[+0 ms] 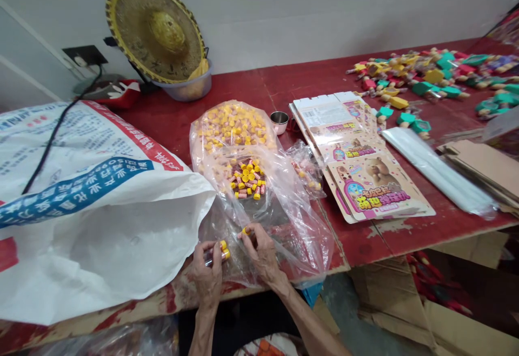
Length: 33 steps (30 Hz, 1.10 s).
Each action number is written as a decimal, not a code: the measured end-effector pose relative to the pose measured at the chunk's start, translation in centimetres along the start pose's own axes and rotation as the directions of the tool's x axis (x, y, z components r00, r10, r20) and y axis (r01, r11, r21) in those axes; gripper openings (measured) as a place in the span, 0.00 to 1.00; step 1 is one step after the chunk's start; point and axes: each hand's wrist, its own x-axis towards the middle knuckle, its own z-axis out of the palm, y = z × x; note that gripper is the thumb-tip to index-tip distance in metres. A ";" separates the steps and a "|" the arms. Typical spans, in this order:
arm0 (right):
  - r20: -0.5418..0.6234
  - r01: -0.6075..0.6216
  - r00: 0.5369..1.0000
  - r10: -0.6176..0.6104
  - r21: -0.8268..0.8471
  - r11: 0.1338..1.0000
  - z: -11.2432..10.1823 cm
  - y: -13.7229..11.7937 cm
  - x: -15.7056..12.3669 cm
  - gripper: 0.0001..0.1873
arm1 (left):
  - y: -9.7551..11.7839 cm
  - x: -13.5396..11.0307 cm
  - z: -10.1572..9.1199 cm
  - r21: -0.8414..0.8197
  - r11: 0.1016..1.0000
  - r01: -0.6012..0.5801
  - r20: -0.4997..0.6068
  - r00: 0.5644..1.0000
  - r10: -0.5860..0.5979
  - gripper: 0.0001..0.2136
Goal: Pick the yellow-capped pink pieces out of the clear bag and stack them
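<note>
Just two yellow-capped tubes (215,254) in left hand (207,280), one in right hand (263,253)

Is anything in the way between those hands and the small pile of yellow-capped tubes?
Yes, a clear plastic bag. Its loose film lies across the gap between the left hand and right hand and the small pile of yellow-capped tubes, which seems to sit inside the bag.

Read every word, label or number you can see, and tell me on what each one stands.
Printed carton flat: large Chinese title, too blurred to quote.
White woven sack: red and blue Chinese print, too blurred to read.
Nothing else is legible.
</note>
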 end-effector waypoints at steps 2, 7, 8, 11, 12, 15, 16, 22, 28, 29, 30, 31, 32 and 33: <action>0.005 -0.001 1.000 0.001 0.000 1.000 0.0 0.0 0.0 0.06 | 0.0 0.0 0.0 -0.012 1.000 0.006 0.002 1.000 -0.006 0.16; 0.008 0.000 1.000 -0.001 0.014 1.000 -0.1 -0.1 0.0 0.06 | -0.2 0.0 0.0 -0.018 1.000 0.009 0.003 1.000 -0.009 0.17; 0.010 -0.003 1.000 0.003 0.016 1.000 -0.1 -0.1 0.0 0.06 | -0.2 0.0 0.0 -0.018 1.000 0.009 0.002 1.000 -0.009 0.17; 0.010 -0.006 1.000 0.006 0.014 1.000 -0.1 -0.2 0.1 0.06 | -0.1 0.0 0.0 -0.014 1.000 0.005 0.000 1.000 -0.005 0.17; 0.009 -0.003 1.000 0.003 0.011 1.000 -0.1 -0.2 0.1 0.06 | -0.1 -0.1 0.0 -0.011 1.000 0.002 0.001 1.000 -0.002 0.17; 0.002 0.007 1.000 -0.007 0.001 1.000 -0.1 -0.3 0.1 0.06 | 0.0 -0.1 0.0 0.007 1.000 -0.006 0.000 1.000 0.006 0.17; -0.002 0.010 1.000 -0.010 -0.002 1.000 -0.1 -0.4 0.1 0.06 | 0.0 -0.1 0.0 0.014 1.000 -0.009 0.001 1.000 0.009 0.17; -0.007 0.008 1.000 -0.008 -0.010 1.000 -0.1 -0.4 0.1 0.06 | -0.4 0.0 0.0 0.031 1.000 -0.002 0.010 1.000 0.001 0.17; -0.001 0.006 1.000 -0.006 -0.006 1.000 -0.2 -0.5 0.1 0.06 | -0.5 0.0 0.0 0.045 0.999 -0.021 -0.002 1.000 0.021 0.17; -0.004 0.008 1.000 -0.008 -0.010 1.000 -0.2 -0.6 0.1 0.06 | -0.4 0.0 -0.1 0.052 0.998 -0.023 -0.001 1.000 0.023 0.17; -0.007 0.012 1.000 -0.012 -0.014 1.000 -0.2 -0.5 0.1 0.06 | -0.4 0.0 -0.1 0.059 0.998 -0.025 -0.001 1.000 0.025 0.17; -0.011 0.016 1.000 -0.016 -0.019 1.000 -0.2 -0.5 0.1 0.06 | -0.4 0.0 -0.1 0.063 0.998 -0.026 0.001 1.000 0.026 0.17; -0.014 0.020 1.000 -0.020 -0.022 1.000 -0.2 -0.5 0.1 0.06 | -0.4 0.0 -0.1 0.063 0.998 -0.027 0.001 1.000 0.027 0.17; -0.016 0.023 1.000 -0.023 -0.025 0.999 -0.1 -0.4 0.1 0.06 | -0.4 0.1 -0.1 0.063 0.998 -0.026 0.000 1.000 0.026 0.17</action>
